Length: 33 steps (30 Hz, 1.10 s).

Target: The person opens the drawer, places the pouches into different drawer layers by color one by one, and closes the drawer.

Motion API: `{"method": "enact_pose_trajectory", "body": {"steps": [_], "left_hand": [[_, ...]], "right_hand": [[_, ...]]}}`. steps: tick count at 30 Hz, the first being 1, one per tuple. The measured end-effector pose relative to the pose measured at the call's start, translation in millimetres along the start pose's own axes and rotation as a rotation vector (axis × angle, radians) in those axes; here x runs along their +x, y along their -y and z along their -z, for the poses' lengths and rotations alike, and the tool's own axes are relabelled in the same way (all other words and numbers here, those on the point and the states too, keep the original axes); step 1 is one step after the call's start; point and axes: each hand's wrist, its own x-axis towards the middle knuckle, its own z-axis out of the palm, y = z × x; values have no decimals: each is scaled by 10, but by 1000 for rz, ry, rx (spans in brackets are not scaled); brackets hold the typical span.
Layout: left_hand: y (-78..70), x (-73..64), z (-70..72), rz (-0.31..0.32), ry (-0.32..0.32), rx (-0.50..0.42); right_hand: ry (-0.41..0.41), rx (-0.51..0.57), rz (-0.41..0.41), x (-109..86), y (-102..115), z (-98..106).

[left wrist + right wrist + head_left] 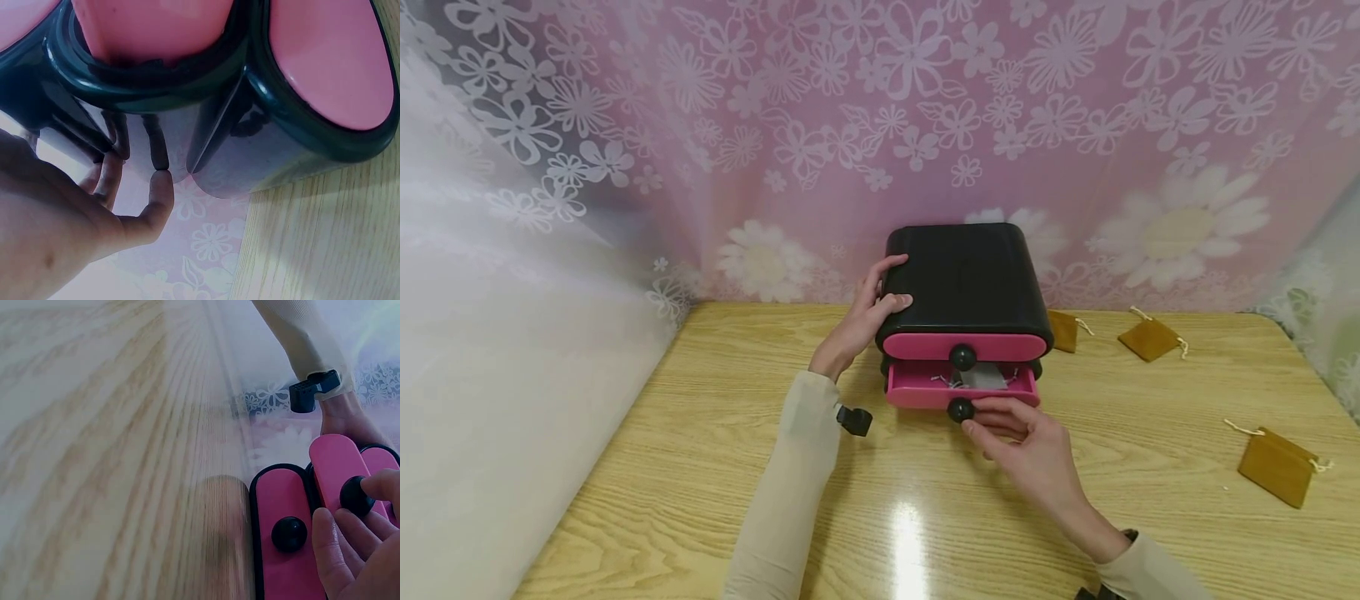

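Head view: one drawer cabinet (962, 279), black casing, pink fronts, three tiers, standing on a wood-grain table (685, 467) just before a pink floral curtain (925, 125); it serves as reference for all places below. Top drawer (917, 346): closed, fitted with a round black upper knob (962, 357). Middle drawer (917, 397): pulled partly out of the cabinet's front, containing a greyish item (985, 377) with pale cord ends, its exact nature unclear. Bottom drawer (281, 500): closed, with its own black bottom knob (289, 534), seen in the right wrist view. Right hand (1030, 450): in front of the cabinet, grasping the middle knob (960, 409) between thumb and fingers. Left hand (861, 323): at the cabinet's left side, unclenched, thumb and fingertips resting against the casing. Pouches, brown, with cream drawstrings, three: rear pouch (1063, 331), just beside the cabinet's right side and partly hidden by it; second pouch (1150, 340), farther out to the cabinet's right; third pouch (1276, 467), well apart, forward and right of the cabinet. Sleeves (786, 492), beige, two. Black device (854, 420), one, at the left cuff, forward and left of the cabinet.
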Motion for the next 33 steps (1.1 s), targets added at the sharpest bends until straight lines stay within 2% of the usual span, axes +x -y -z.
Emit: {"method": "enact_pose_trajectory", "body": {"steps": [13,33], "left_hand": [[-5,-2,3,-2,3,0],[8,-8,6,-3,11,-5]], "right_hand": [[-9,81,-32,116,-30,-23],[-5,106,-23,220,5,-29]]}}
